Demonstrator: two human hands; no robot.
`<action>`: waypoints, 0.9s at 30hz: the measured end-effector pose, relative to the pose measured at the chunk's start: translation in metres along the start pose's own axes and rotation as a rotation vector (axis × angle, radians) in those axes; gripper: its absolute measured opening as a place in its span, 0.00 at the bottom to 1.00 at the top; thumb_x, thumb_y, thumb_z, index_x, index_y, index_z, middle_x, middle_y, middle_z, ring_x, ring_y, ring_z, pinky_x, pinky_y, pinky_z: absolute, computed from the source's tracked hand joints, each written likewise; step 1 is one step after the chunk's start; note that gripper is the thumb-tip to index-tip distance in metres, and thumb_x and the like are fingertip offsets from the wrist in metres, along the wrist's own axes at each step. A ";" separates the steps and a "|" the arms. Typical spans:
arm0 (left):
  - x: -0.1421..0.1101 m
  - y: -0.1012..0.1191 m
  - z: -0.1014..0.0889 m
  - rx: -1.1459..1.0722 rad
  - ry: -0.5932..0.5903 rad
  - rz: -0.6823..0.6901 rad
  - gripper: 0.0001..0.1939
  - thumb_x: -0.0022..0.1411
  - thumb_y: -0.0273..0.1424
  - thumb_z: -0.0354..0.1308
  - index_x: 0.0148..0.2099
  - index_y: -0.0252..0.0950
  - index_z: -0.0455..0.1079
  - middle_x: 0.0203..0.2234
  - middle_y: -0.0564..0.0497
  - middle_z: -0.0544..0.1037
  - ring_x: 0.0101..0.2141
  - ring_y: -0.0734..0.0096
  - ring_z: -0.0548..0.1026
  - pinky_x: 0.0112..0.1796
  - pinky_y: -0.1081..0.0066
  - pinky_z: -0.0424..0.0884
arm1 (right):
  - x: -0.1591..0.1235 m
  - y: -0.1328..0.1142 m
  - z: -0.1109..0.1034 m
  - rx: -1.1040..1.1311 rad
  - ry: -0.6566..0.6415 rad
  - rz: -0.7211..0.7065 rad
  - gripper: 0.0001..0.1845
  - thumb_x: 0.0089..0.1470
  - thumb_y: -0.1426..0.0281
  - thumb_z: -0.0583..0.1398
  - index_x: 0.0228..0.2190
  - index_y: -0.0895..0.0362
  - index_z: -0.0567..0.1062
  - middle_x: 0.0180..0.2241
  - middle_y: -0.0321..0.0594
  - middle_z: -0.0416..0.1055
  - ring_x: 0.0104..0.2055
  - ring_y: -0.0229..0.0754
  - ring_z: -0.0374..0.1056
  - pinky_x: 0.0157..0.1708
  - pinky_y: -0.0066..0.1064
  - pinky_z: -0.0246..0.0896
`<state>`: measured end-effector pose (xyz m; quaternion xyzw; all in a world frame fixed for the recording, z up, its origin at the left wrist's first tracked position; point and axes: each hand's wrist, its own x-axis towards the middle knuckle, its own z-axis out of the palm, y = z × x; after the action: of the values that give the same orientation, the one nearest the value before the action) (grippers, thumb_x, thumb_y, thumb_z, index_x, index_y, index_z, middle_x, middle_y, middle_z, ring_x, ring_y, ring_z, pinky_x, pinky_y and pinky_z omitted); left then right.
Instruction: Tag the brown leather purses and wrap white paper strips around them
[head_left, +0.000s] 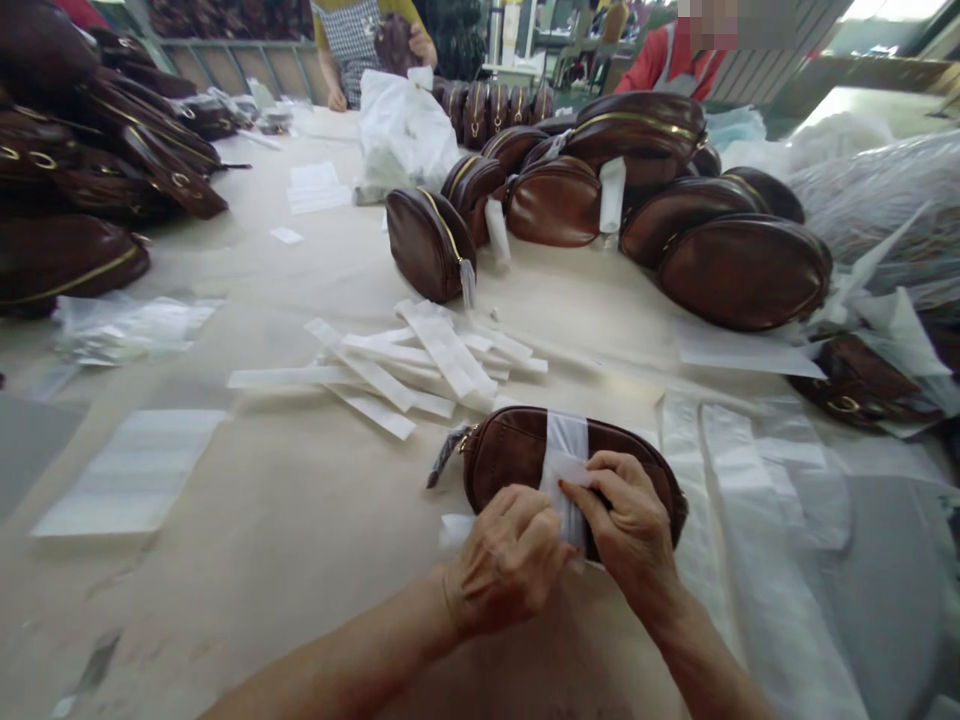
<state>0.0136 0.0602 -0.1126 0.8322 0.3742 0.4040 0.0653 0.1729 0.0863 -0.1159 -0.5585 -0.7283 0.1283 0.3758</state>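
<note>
A brown oval leather bag (pixel 502 455) lies on the table in front of me, its wrapped zipper pull pointing left. Around its middle runs a white paper strip (pixel 567 435). My left hand (pixel 514 550) is closed at the strip's near left side, its fingertips partly hidden. Pinched between thumb and fingers of my right hand (pixel 626 510) is part of the white strip, over the front of the bag. Just beyond the bag is a loose pile of white paper strips (pixel 442 360).
Several brown bags (pixel 555 200) stand farther back, and more bags (pixel 97 150) are heaped at the left. Clear plastic sleeves (pixel 750 480) lie at the right. A paper stack (pixel 131 470) is at the left. Two people (pixel 360 40) are across the table.
</note>
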 end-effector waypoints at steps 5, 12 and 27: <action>0.009 0.002 0.002 0.237 -0.151 0.170 0.16 0.61 0.23 0.46 0.50 0.22 0.65 0.44 0.36 0.71 0.48 0.58 0.67 0.50 0.60 0.65 | 0.000 0.004 0.001 0.036 0.004 0.007 0.10 0.54 0.70 0.56 0.22 0.55 0.70 0.31 0.40 0.67 0.34 0.42 0.64 0.35 0.36 0.60; 0.003 -0.006 0.014 0.287 -0.197 0.146 0.16 0.60 0.22 0.43 0.47 0.23 0.66 0.48 0.33 0.70 0.49 0.57 0.67 0.49 0.60 0.64 | -0.001 0.000 0.002 0.059 0.023 0.067 0.09 0.55 0.69 0.56 0.24 0.55 0.69 0.32 0.40 0.66 0.35 0.41 0.64 0.36 0.33 0.62; 0.001 -0.006 0.016 0.430 -0.255 0.138 0.09 0.59 0.23 0.48 0.42 0.31 0.66 0.55 0.37 0.65 0.48 0.57 0.66 0.45 0.59 0.62 | -0.017 -0.008 -0.042 -0.050 0.278 -0.019 0.05 0.56 0.69 0.56 0.36 0.55 0.69 0.39 0.45 0.69 0.41 0.44 0.67 0.40 0.37 0.64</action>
<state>0.0218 0.0681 -0.1255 0.8946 0.3826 0.2107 -0.0941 0.1984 0.0584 -0.0891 -0.5732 -0.6774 0.0277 0.4602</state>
